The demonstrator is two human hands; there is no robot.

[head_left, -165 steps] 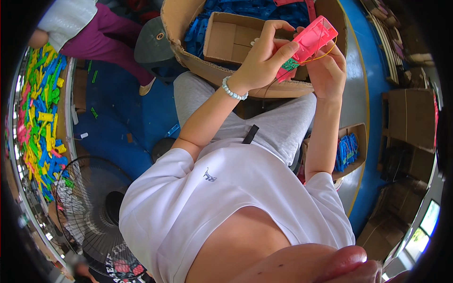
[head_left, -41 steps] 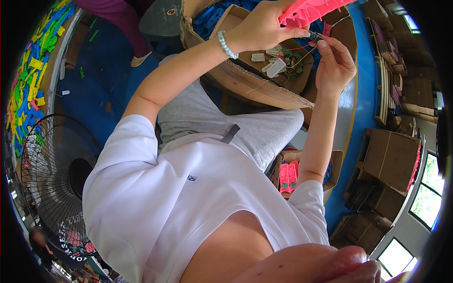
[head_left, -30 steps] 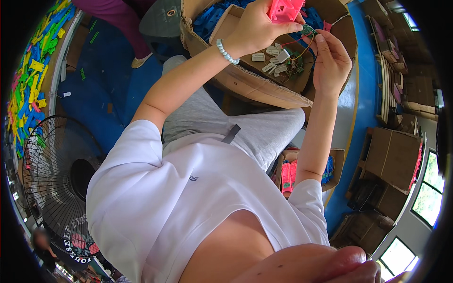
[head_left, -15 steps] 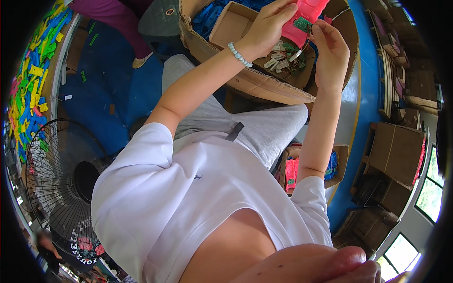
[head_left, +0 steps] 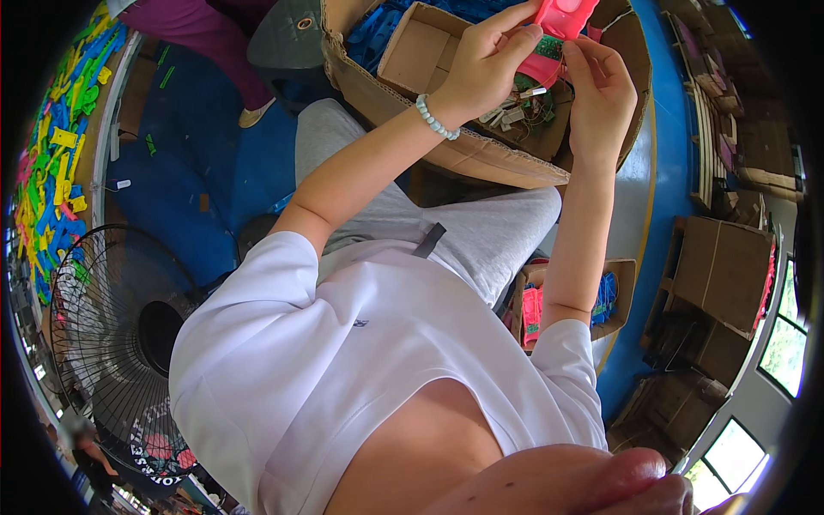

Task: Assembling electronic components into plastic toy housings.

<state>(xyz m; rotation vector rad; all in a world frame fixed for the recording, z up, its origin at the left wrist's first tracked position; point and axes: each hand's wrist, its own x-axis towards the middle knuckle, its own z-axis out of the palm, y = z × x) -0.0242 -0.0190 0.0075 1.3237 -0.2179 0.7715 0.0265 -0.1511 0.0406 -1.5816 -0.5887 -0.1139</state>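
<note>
At the top of the head view, my left hand [head_left: 482,75] is closed on a pink plastic casing [head_left: 568,15], its thumb along the near side. A small green circuit board [head_left: 549,48] lies against the lower part of the casing. My right hand [head_left: 604,107] pinches with thumb and forefinger at the board's right edge, where thin wires show. Whether it grips the board, a wire or the casing's rim is hidden. Below both hands, loose white parts with wires and green boards [head_left: 522,110] lie inside a large cardboard box [head_left: 481,154].
A smaller carton [head_left: 421,51] and blue plastic pieces [head_left: 371,36] sit in the large box. By my right elbow stands a box [head_left: 631,296] of pink and blue parts. A black fan [head_left: 129,318] is at left, beside a table heaped with colourful pieces [head_left: 64,163]. Another person's leg [head_left: 215,43] is beyond.
The board now sits closer against the pink casing, and the white piece that dangled below it no longer shows clearly. My right hand has shifted slightly at the board's edge.
</note>
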